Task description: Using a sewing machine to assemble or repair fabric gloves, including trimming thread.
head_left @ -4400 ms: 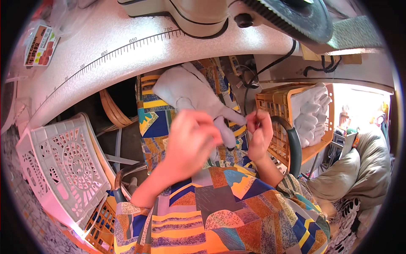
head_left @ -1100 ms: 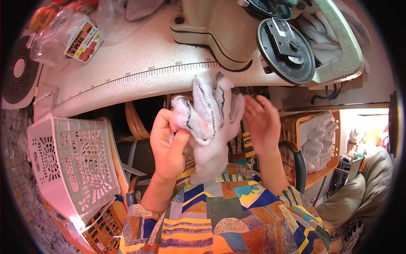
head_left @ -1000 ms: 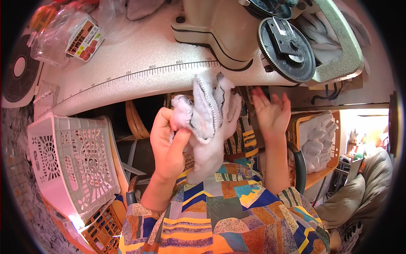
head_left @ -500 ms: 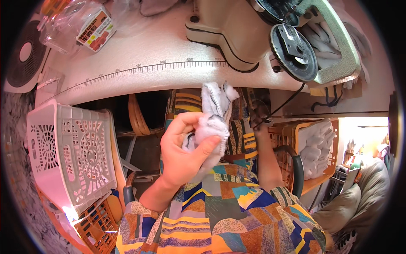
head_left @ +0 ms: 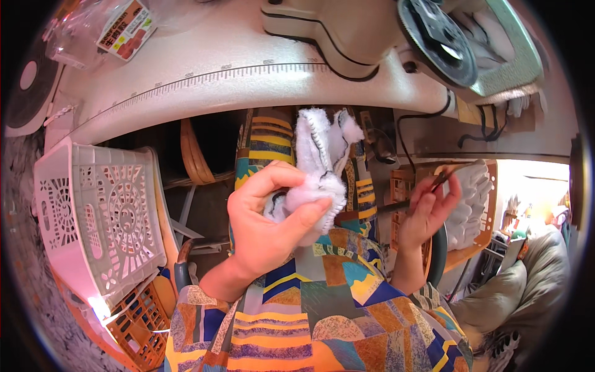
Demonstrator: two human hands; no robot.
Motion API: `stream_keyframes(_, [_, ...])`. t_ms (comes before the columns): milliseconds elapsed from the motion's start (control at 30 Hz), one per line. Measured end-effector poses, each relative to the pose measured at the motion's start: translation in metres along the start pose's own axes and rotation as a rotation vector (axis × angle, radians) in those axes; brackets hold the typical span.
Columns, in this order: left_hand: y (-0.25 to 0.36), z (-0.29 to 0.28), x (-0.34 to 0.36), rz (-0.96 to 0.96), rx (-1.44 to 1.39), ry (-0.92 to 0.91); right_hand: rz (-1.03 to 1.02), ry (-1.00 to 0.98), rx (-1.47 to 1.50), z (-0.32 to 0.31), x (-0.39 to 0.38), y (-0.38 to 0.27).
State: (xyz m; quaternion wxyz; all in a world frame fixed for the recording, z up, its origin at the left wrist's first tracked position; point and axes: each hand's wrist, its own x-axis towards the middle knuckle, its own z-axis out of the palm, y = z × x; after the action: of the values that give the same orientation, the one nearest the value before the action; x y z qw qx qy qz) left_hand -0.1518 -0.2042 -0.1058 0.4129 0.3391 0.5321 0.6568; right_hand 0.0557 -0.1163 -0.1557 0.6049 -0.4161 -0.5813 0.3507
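Observation:
My left hand (head_left: 263,217) is closed around a white fluffy fabric piece (head_left: 315,192), thumb across its front. Dark stitching runs along its seams, and two narrow flaps stick up toward the table edge. To the right, apart from the fabric, my right hand (head_left: 427,214) is raised with its fingers pinched on a thin dark tool (head_left: 441,180). Its exact kind is too small and blurred to tell. Both hands are over my lap, which a patterned garment (head_left: 334,291) covers.
A sewing machine (head_left: 334,37) with a black wheel (head_left: 437,43) stands on the white table (head_left: 186,93). At left is a white plastic basket (head_left: 118,217) above an orange crate (head_left: 139,322). White pieces (head_left: 474,204) fill an orange basket (head_left: 489,248) at right.
My right hand has come up from beside the machine's underside and now shows the thin dark tool in its fingers. The left hand keeps its hold on the fabric piece. The view has shifted slightly.

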Motion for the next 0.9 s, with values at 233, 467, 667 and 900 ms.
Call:
stream_keyframes(233, [0.004, 0.002, -0.003, 0.102, 0.098, 0.004, -0.508, -0.698, -0.212, 0.034, 0.03, -0.073])
stream_keyframes(467, [0.005, -0.003, -0.004, 0.159, 0.13, 0.005, -0.563, -0.724, -0.305, 0.036, 0.024, -0.073])
stream_keyframes(667, [0.005, -0.002, -0.003, 0.166, 0.141, 0.006, -0.591, -0.708, -0.356, 0.034, 0.024, -0.075])
stream_keyframes(900, [0.002, -0.003, 0.0, 0.236, 0.205, -0.041, -0.542, -0.503, -0.271, 0.036, 0.023, -0.069])
